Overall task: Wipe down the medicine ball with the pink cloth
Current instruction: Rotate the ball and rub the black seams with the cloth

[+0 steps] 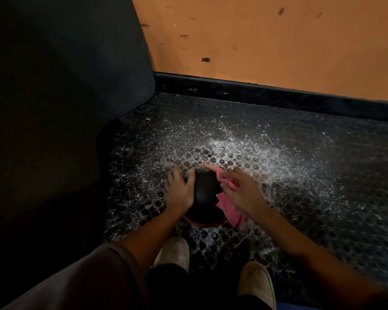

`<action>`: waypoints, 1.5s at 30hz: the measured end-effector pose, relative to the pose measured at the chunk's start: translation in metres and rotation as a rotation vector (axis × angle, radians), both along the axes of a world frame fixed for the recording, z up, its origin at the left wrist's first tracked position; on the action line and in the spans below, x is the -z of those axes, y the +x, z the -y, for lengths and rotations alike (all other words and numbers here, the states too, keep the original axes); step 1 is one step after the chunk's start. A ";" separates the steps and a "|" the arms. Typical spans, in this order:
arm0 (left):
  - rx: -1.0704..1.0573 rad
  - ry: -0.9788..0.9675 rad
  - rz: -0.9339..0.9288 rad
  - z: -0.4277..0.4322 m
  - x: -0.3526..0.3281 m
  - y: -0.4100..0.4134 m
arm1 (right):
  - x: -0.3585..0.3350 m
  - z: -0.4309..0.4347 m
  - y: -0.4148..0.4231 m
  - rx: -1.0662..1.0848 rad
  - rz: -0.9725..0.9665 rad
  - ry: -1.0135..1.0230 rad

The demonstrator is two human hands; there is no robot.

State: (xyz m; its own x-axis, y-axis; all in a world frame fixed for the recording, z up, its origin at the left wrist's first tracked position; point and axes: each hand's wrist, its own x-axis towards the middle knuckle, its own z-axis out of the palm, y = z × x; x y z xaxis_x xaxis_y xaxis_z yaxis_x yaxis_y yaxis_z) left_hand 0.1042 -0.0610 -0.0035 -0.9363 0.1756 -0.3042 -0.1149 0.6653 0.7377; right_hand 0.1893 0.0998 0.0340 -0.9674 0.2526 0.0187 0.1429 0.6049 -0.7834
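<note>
— Where do we have the medicine ball (207, 193)?

— Down on the rubber mat (300, 175), just ahead of our shoes (173, 253). It is black, with a red edge low down. Our left hand (179, 191) lies spread on its left side, fingers fairly straight. Our right hand (242, 191) presses the pink cloth (227, 204) to its right side, fingers curled on the fabric.

— And around us?

— The mat is dark, round-studded and flecked with bright specks. Beyond it we see a black skirting (278, 95), a scuffed orange wall (255, 41), and a dark padded panel (65, 86) at left.

Orange wall (267, 41) with dark marks, black strip (278, 95) along the wall's bottom, bumpy wet floor (323, 175) below the wall, big dark pad (65, 74) left of the wall, pale shoes (173, 253) far below the wall.
</note>
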 end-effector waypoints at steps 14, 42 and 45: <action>0.133 -0.035 -0.002 -0.022 -0.020 0.017 | 0.013 -0.013 -0.022 0.053 0.052 0.297; 0.323 0.008 -0.007 -0.020 -0.013 -0.001 | 0.009 -0.011 -0.008 -0.149 -0.019 0.322; 0.309 0.029 0.017 -0.016 -0.007 -0.010 | 0.012 -0.015 -0.005 -0.206 -0.030 0.328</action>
State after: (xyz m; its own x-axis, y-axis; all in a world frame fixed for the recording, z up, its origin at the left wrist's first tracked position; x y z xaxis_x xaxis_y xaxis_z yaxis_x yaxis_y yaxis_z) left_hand 0.0937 -0.0452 0.0040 -0.8321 0.4595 -0.3106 0.0766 0.6498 0.7562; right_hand 0.1842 0.1152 0.0220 -0.9950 0.0288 0.0956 -0.0282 0.8376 -0.5456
